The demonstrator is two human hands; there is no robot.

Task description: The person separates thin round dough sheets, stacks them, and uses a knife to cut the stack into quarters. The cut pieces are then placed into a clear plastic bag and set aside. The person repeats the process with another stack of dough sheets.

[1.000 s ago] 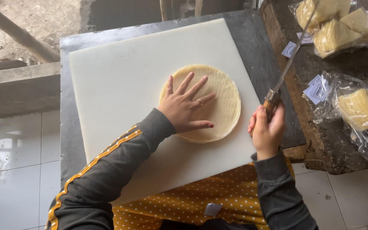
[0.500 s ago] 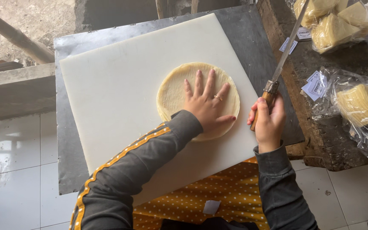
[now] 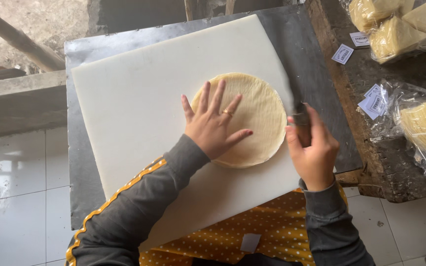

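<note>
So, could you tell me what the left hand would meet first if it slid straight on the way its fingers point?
The left hand lies flat on the round flatbread stack. Going straight on, it would cross the stack's far edge onto bare white cutting board; nothing else looks to be in that line.

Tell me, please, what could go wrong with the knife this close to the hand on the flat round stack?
The left hand lies spread on the round stack, so the blurred knife in the right hand could nick its fingers. The stack might also slide on the smooth white board.

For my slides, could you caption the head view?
Left hand flat on round wafer stack, right hand gripping knife.
</note>
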